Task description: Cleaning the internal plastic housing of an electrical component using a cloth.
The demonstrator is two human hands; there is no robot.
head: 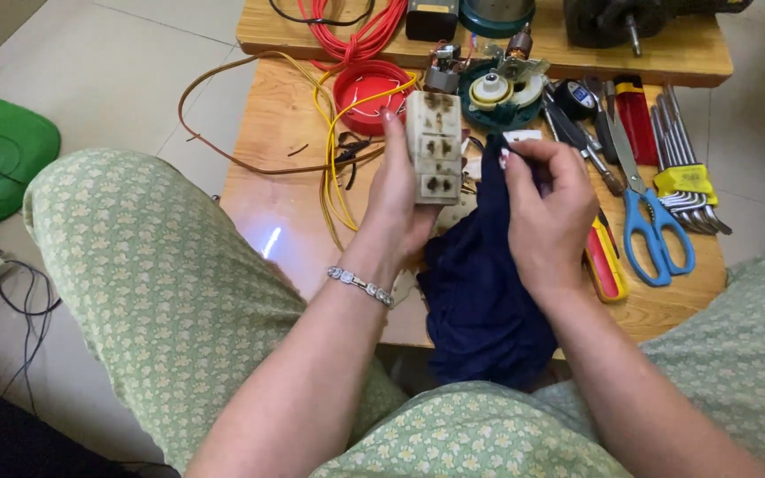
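Cream, scorch-stained socket strip stands upright in left hand.

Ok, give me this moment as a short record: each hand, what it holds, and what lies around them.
left hand: grips a dirty white socket block, sockets facing up
right hand: pinches a dark blue cloth beside the block
surface: low wooden table
right of hands: blue-handled scissors, hex key set
behind block: red lid, yellow wire

Both forearms reach forward from the lap, the left hand raised with fingers wrapped in a firm grasp, the right hand beside it, fingertips pinched together.
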